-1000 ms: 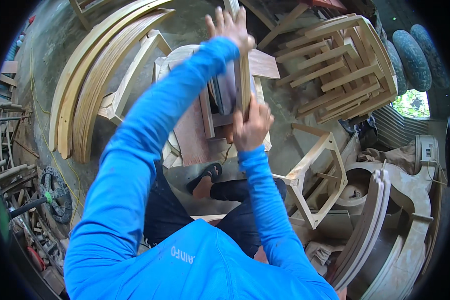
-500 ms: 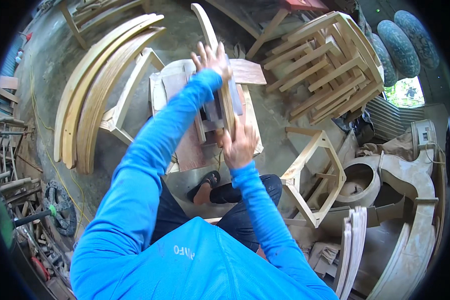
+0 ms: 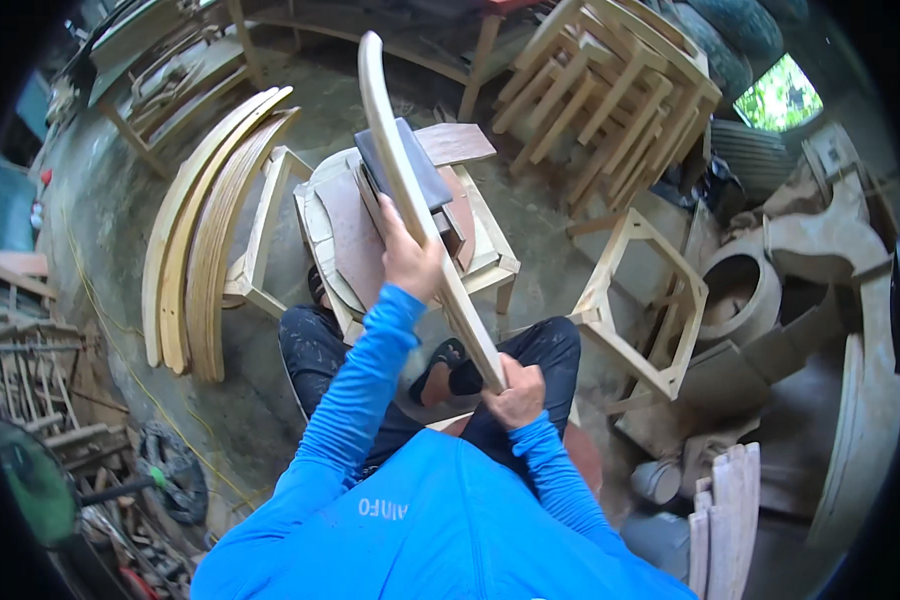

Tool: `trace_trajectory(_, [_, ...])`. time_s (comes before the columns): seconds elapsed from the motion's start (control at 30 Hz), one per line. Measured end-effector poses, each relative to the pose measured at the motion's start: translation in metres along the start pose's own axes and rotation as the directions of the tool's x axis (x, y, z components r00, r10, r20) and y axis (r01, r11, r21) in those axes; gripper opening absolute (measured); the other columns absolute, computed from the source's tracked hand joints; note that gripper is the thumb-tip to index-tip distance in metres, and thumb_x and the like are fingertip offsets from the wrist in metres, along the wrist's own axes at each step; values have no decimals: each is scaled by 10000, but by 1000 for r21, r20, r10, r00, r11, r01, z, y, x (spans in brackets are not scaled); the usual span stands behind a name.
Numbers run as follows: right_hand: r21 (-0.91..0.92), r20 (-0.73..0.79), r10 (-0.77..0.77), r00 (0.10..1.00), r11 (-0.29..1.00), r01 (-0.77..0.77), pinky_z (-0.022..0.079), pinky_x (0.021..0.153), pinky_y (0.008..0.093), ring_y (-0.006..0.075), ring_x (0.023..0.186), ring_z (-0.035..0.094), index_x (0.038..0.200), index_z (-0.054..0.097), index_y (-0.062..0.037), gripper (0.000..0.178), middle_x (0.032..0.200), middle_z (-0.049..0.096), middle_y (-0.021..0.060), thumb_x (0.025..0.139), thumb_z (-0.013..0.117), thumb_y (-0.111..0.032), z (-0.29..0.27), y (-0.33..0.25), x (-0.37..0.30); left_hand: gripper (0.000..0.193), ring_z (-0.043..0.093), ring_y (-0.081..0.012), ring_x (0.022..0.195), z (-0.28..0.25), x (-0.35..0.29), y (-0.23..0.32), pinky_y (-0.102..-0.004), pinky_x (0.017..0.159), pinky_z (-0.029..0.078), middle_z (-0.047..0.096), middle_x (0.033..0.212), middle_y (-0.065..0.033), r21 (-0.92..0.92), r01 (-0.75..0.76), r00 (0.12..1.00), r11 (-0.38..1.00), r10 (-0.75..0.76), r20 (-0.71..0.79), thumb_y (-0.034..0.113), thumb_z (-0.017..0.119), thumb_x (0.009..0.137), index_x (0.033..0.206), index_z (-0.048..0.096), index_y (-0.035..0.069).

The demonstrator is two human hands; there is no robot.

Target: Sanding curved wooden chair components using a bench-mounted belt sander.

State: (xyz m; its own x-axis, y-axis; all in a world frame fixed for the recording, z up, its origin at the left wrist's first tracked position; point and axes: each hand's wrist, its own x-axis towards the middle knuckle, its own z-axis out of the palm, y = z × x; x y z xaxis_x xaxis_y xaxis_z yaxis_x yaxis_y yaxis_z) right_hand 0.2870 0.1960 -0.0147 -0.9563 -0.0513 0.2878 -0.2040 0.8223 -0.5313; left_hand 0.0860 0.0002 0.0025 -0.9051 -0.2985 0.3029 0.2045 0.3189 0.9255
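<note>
A long, curved strip of pale wood [image 3: 430, 230] slants across the middle in front of me. My left hand [image 3: 411, 258] is closed around its middle. Near my right knee, my right hand [image 3: 517, 393] wraps round the strip's near end. Behind the strip, a dark grey flat-faced piece [image 3: 426, 172] stands on a low wooden work stand [image 3: 490, 262]; the strip overlaps it in view, and whether they touch I cannot tell. Thin reddish-brown boards [image 3: 358, 230] lie on the stand too.
Several curved wooden strips [image 3: 195, 240] stand at the left beside a wooden frame [image 3: 260, 230]. Stacked wooden frames [image 3: 620, 100] rise at the far right. Another frame [image 3: 595, 300] stands nearer on the right. A yellow cord [image 3: 155, 405] runs along the floor at left.
The curved strip has come toward me, off the work stand, its near end now by my right knee. Both hands moved nearer; the left, formerly spread on the wood, now grips it.
</note>
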Motion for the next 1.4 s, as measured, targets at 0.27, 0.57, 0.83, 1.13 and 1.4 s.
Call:
trace_trajectory(0.27, [143, 165, 182, 969, 968, -206, 570, 758, 469, 415, 894, 714, 1159, 624, -79, 435, 950, 723, 207, 777, 789, -207, -55, -13, 49, 251, 669, -199, 622, 12, 37, 48, -336, 521, 578, 627, 904, -110, -521, 275, 961, 808, -244, 128, 135, 608, 975, 1160, 501, 3])
trace_trajectory(0.57, [185, 198, 118, 973, 971, -155, 572, 732, 450, 398, 846, 716, 1149, 664, -72, 510, 931, 715, 200, 696, 863, -192, -101, 63, -37, 354, 656, -242, 564, 16, 57, 50, -427, 512, 565, 633, 821, -105, -589, 516, 843, 621, -492, 219, 335, 627, 1000, 1124, 530, 17])
trace_trajectory(0.83, [-511, -298, -240, 924, 858, 58, 411, 1025, 518, 375, 1136, 529, 1107, 664, -19, 371, 1170, 598, 160, 755, 779, -23, -227, 18, -30, 661, 528, -206, 624, 34, 32, 62, -465, 673, 539, 492, 747, -36, -843, 538, 657, -14, -619, 430, 746, 523, 936, 1058, 502, 97])
trace_trajectory(1.13, [911, -323, 371, 871, 370, 180, 474, 1100, 506, 359, 1257, 603, 1487, 448, -105, 782, 1270, 664, 228, 863, 811, -406, -179, -34, 15, 716, 567, -254, 601, 95, -65, 120, -496, 642, 538, 520, 706, -64, -789, 501, 654, -355, -443, 614, 814, 511, 888, 1013, 504, 109])
trace_trajectory(1.4, [893, -283, 255, 925, 421, 157, 432, 1120, 538, 379, 1256, 587, 1198, 561, -138, 386, 1377, 592, 246, 902, 772, -268, -204, 4, -8, 522, 663, -276, 672, 45, 0, 78, -441, 640, 588, 643, 796, -148, -834, 541, 698, -105, -497, 516, 551, 696, 929, 1074, 540, 75])
